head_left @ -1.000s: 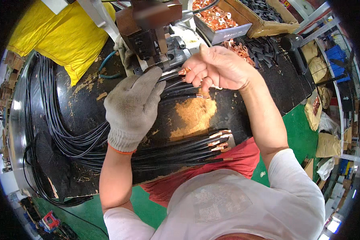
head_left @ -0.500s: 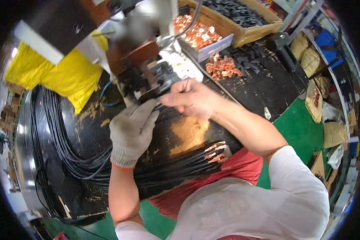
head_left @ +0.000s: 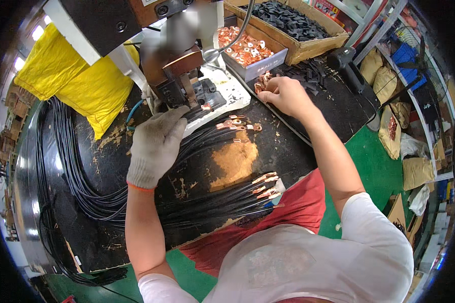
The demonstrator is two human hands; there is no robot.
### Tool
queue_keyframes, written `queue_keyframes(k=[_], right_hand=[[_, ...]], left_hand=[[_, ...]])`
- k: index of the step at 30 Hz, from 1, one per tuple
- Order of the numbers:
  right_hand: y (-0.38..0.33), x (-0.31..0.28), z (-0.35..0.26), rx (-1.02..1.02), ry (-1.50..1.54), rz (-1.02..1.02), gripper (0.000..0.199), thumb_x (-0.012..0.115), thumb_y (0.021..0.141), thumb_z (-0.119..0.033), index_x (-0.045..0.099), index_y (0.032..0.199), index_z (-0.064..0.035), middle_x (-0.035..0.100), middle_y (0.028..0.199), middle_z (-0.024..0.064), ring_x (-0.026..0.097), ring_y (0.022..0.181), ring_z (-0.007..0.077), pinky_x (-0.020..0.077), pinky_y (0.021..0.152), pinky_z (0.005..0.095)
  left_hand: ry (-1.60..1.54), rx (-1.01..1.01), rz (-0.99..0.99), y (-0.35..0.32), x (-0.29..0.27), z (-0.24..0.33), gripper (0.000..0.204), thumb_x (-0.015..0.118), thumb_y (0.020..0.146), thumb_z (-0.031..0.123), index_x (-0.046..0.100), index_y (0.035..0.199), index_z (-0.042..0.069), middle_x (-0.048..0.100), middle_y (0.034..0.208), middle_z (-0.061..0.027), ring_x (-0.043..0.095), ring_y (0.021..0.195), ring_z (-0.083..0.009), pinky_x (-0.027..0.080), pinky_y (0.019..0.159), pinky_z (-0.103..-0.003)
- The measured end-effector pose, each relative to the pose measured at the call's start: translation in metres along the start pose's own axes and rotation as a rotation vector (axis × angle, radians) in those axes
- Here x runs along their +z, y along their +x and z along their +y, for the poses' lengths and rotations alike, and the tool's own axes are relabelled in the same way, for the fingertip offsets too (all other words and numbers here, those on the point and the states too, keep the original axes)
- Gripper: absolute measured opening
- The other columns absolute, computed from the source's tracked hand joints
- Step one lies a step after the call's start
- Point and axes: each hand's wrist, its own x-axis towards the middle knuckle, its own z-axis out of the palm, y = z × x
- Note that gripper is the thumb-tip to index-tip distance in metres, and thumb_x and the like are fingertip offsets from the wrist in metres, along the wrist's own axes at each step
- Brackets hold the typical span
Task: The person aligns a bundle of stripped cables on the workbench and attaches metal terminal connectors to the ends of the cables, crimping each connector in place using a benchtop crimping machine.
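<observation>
My left hand, in a knitted grey-white work glove, is closed around a black cable near its end. A copper lug sits on the tip of that cable, at the jaws of a crimping machine. To the right, my bare right hand is at a small pile of copper lugs. Its thumb and fingers are bent together there, and what lies between them is hidden. Below the machine, several black cables end in copper lugs.
A second bundle of lugged cables lies along the near table edge. Behind the pile stand a box of copper lugs and a carton of black sleeves. Loose sleeves, a black heat gun and a yellow sack flank the workspace.
My right hand has left the cable beside my left hand and moved right to the lug pile. My left hand has shifted slightly left, and the lugged cable ends below the machine now show.
</observation>
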Motion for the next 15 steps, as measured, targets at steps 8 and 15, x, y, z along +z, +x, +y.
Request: queue_keyframes(k=[8,15], right_hand=[[-0.019,0.002,0.012,0.091,0.076,0.036,0.024,0.075,0.077,-0.009,0.073,0.099,0.0007,0.074,0.093,0.0214,0.073,0.091,0.0361,0.0566,0.085,0.0433],[-0.044,-0.011,0.003,0.135,0.103,0.135,0.031,0.073,0.084,-0.011,0.068,0.111,0.0024,0.073,0.094,0.0231,0.073,0.090,0.0359,0.0560,0.083,0.0422]], left_hand=[[0.119,0.126,0.218,-0.003,0.014,-0.017,0.023,0.070,0.094,0.016,0.074,0.116,0.008,0.073,0.093,-0.0161,0.073,0.078,-0.0313,0.059,0.070,-0.037],[0.200,0.200,0.247,-0.002,0.015,-0.014,0.022,0.067,0.096,0.019,0.074,0.114,0.007,0.073,0.093,-0.0152,0.074,0.079,-0.0301,0.059,0.070,-0.038]])
